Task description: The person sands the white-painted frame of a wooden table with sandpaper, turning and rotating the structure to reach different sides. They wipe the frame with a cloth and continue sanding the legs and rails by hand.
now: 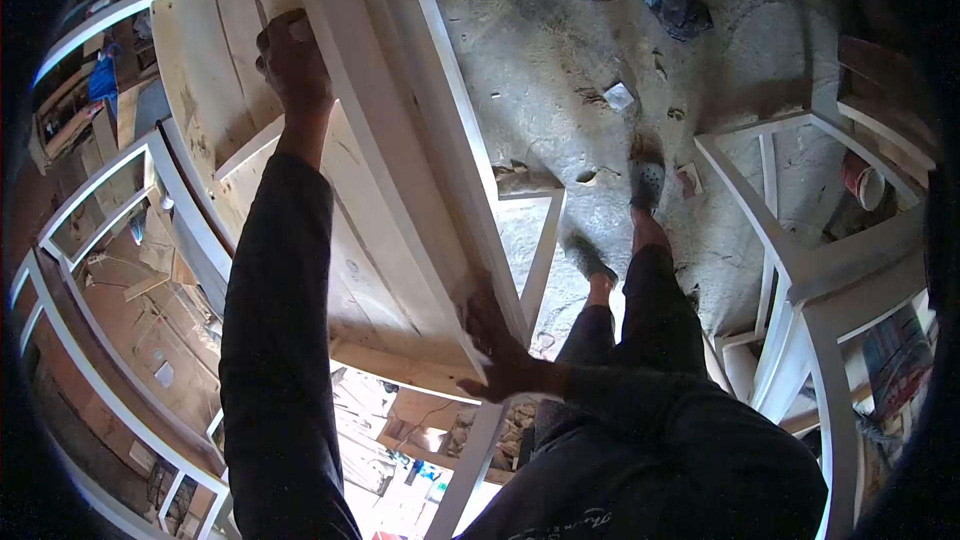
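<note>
Right hand (500, 350), gripping wooden panel (375, 250) near corner

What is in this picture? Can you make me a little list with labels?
place: dusty concrete floor
left hand: grips the far end of the wooden panel
right hand: holds the panel's near white edge
feet: grey shoes standing on the floor
nearby: white frame, to the right

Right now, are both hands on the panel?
Yes, the left hand holds the panel far up, the right hand grips its near corner.
</note>
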Motion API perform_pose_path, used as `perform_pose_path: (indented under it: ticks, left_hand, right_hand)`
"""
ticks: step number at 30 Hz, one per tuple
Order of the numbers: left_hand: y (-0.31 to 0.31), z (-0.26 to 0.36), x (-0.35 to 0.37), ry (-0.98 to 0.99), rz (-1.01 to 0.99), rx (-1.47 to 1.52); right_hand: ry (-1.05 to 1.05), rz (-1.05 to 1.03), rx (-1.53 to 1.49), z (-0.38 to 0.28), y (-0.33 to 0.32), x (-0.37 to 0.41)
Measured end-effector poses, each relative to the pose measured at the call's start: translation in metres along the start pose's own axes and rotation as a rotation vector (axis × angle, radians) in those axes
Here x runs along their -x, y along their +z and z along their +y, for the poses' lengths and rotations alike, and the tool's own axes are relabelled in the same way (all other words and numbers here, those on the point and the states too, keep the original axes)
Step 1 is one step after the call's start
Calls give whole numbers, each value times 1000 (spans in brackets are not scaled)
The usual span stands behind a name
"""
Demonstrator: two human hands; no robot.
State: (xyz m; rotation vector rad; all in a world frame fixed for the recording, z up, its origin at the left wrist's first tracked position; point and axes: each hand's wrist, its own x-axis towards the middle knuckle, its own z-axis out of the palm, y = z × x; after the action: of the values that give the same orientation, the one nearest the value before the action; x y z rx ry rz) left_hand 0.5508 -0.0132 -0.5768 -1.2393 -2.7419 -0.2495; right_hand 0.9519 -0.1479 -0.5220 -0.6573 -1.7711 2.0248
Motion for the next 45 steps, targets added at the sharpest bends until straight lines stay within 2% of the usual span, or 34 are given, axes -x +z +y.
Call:
perform_pose_path:
  ticks: [2, 6, 8, 9, 10, 12, 16, 18, 21, 25, 26, 27, 29, 30, 31, 35, 36, 38, 40, 42, 43, 44, 45]
  left_hand:
    - [1, 3, -1, 16, 25, 43]
    - [15, -21, -2, 153, 107, 71]
    - [19, -29, 0, 89, 32, 99]
    - [17, -24, 0, -27, 7, 164]
    - [14, -17, 0, 38, 58, 111]
    - [7, -2, 0, 160, 170, -4]
    - [3, 6, 4, 53, 83, -61]
    - [-1, 21, 1, -53, 78, 1]
    - [-3, 12, 0, -33, 3, 65]
    - [-5, 13, 1, -89, -68, 125]
    - [-6, 13, 1, -112, -91, 141]
    - [1, 8, 3, -10, -55, 29]
    - [-9, 22, -4, -85, -97, 51]
    - [-16, 27, -2, -133, -124, 66]
    - [-12, 20, 4, 12, 12, 61]
    - [-11, 23, 0, -38, -77, -20]
    - [-13, 24, 1, -41, -81, -19]
    - [-15, 27, 0, -66, -78, -1]
    - [-16, 30, -1, -103, -81, 28]
    - [-24, 37, -3, -189, -50, 89]
    - [-24, 29, 0, -130, -72, 99]
    - [-24, 27, -2, -152, -92, 98]
    - [-24, 30, -3, -175, -115, 99]
  right_hand:
    - [-44, 35, 56, 7, -4, -60]
    - [-199, 153, 154, 32, -16, -275]
    - [-229, 174, 115, 33, -27, -343]
    - [-233, 189, 105, 34, -30, -345]
    - [-228, 200, 105, 32, -31, -329]
    - [-184, 171, 124, 25, -25, -247]
    - [-65, 68, 59, -8, -3, -77]
    - [-81, 83, 54, -15, 5, -62]
    - [-177, 142, 157, -2, -5, -159]
    - [-389, 324, 361, 5, -38, -384]
    - [-408, 331, 323, 5, -43, -421]
    - [-401, 303, 221, 3, -47, -436]
    - [-379, 243, 26, -6, -57, -463]
    - [-376, 226, 90, 2, -47, -423]
    - [-375, 209, 155, 8, -37, -383]
    - [-202, 81, 132, 14, -2, -162]
    - [-200, 77, 97, 13, 7, -127]
    - [-243, 77, 68, 14, 14, -121]
    - [-196, 51, 109, 15, 3, -189]
    - [-112, 40, 174, 2, -24, -306]
    - [-87, 39, 203, -7, -40, -371]
    - [-297, 130, 222, -9, -57, -445]
    - [-363, 158, 224, 10, -69, -524]
